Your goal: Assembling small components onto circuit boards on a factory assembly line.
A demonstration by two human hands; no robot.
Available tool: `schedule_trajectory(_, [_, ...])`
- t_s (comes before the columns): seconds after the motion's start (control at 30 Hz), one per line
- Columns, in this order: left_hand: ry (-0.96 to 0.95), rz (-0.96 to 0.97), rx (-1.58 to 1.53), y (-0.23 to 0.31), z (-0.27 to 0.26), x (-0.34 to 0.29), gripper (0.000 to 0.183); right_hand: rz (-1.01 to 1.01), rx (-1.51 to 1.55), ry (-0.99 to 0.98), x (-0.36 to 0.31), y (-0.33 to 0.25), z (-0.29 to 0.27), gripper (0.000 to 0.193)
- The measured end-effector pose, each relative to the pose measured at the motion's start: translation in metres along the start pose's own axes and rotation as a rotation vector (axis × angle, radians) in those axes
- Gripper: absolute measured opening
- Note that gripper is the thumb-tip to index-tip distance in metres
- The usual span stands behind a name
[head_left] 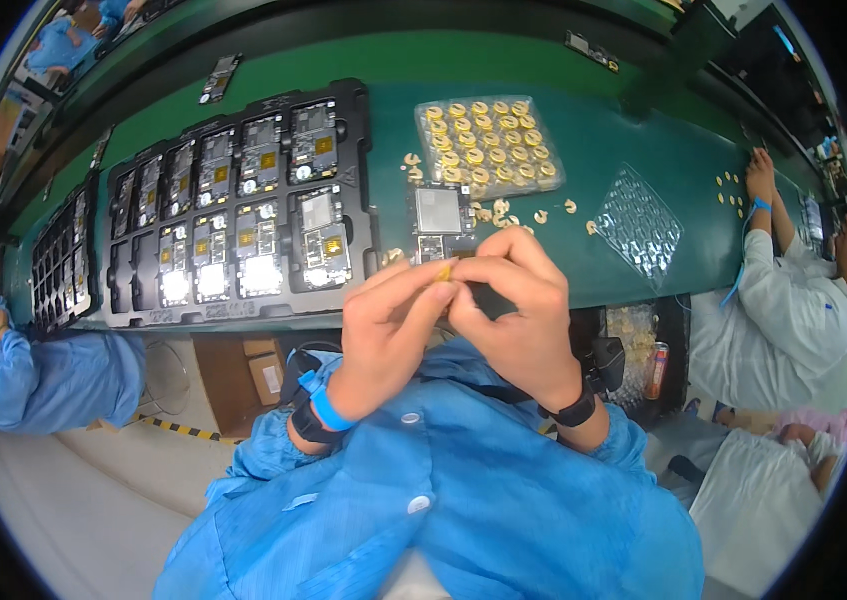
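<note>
Fingertips together, my left hand (388, 325) and my right hand (518, 305) pinch a small yellow piece (446, 273) between them. Its exact kind is hidden by the fingers. Just beyond the hands, a circuit board (438, 212) with a silver shield lies on the green bench, its near end partly covered by my fingers. Several cream-coloured, C-shaped scraps (499, 210) are scattered around that board. Behind them is a clear blister tray (488, 145) filled with round yellow-and-cream parts in rows.
A black tray (363, 150) of circuit boards stands left, with another black tray (93, 215) farther left. An empty clear blister sheet (640, 228) lies right. Loose boards (220, 78) rest along the back. Co-workers sit on both sides; one's hand (761, 175) reaches onto the bench at right.
</note>
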State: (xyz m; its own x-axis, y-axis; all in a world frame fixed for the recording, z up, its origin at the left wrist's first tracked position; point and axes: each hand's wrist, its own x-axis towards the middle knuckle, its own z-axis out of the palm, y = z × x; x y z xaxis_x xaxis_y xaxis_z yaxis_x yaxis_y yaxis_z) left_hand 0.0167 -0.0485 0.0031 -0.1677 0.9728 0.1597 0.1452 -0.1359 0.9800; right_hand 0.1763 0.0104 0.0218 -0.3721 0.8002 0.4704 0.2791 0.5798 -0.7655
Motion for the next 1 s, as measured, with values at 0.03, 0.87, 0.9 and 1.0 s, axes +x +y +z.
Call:
schedule_trajectory(0.03, [-0.010, 0.000, -0.009, -0.001, -0.001, -0.002, 0.020, 0.006, -0.011, 0.005, 0.000, -0.001, -0.002, 0.016])
schedule_trajectory(0.87, [0.114, 0.485, 0.367, -0.020, -0.020, 0.007, 0.033, 0.502, -0.076, 0.124, -0.003, 0.054, -0.037, 0.013])
schedule_trajectory(0.9, [0.127, 0.556, 0.365, -0.025, -0.022, 0.006, 0.037, 0.601, 0.167, 0.109, 0.001, 0.035, -0.036, 0.013])
schedule_trajectory(1.0, [0.039, 0.643, 0.456, -0.023, -0.029, 0.007, 0.040, 0.730, 0.473, -0.203, 0.012, 0.001, -0.035, 0.015])
